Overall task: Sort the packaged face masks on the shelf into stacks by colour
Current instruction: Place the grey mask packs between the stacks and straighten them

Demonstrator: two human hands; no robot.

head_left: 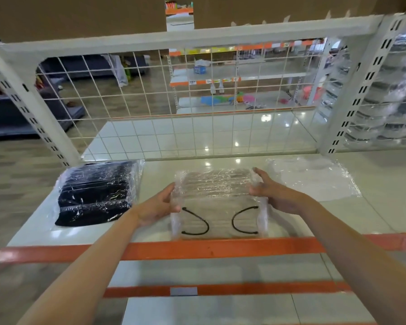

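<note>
A stack of grey masks with black ear loops in clear wrappers (217,202) lies at the middle of the white shelf (220,163). My left hand (158,206) grips its left edge and my right hand (271,195) grips its right edge. To the left sits a stack of black packaged masks (96,193), fanned slightly. To the right lies a stack of white packaged masks (314,181), flat on the shelf. Neither hand touches those two stacks.
An orange strip (197,249) runs along the shelf's front edge, with a lower shelf below. A white wire grid (174,102) backs the shelf between slotted uprights. More wrapped masks (389,109) are piled in the neighbouring bay at the right.
</note>
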